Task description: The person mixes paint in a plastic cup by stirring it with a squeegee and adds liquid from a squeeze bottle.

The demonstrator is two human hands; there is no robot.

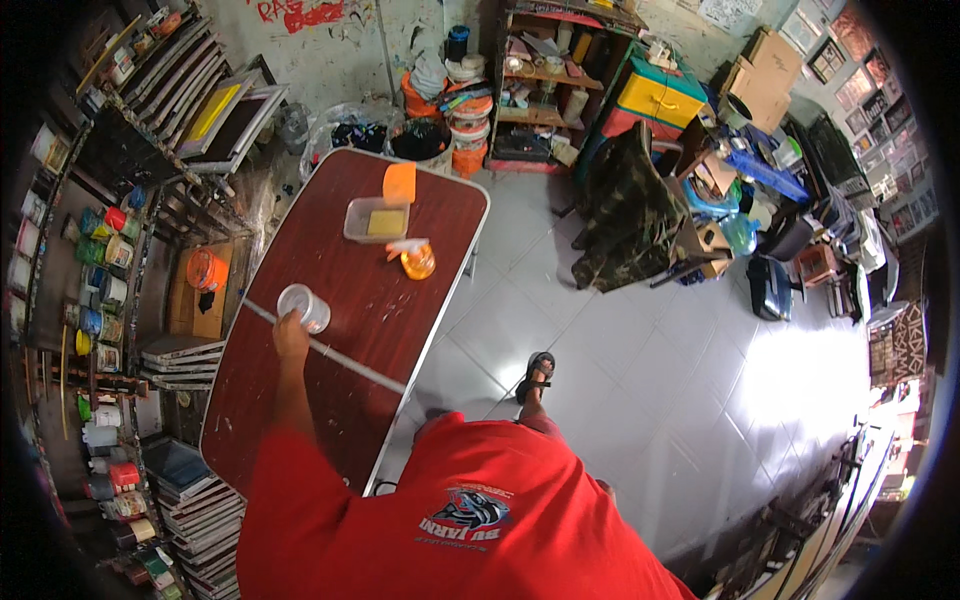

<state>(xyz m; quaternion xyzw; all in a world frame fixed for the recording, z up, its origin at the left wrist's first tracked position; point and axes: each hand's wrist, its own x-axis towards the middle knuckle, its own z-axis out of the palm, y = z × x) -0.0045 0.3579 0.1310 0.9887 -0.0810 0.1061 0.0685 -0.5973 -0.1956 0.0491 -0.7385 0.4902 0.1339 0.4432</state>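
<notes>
My left hand [291, 336] reaches out over the dark red folding table [390, 330], its fingers closed on the near side of a clear plastic tub [316, 313]. Beyond it on the same tabletop is an orange spray bottle [418, 263] with a white and orange trigger head. A clear rectangular container [355, 221] sits farther back with a yellowish block, perhaps a sponge, [386, 222] inside. Its orange flap or sheet [399, 184] stands out at the container's far edge. My right hand does not show; the red shirt fills the lower middle.
Shelves of paint jars [105, 250] and stacked frames [195, 520] line the left. Buckets [468, 130] and a wooden shelf unit [545, 115] stand at the back. A camouflage cloth [635, 215] drapes beside piled goods on the right. Grey floor tiles [600, 350] lie right of the table.
</notes>
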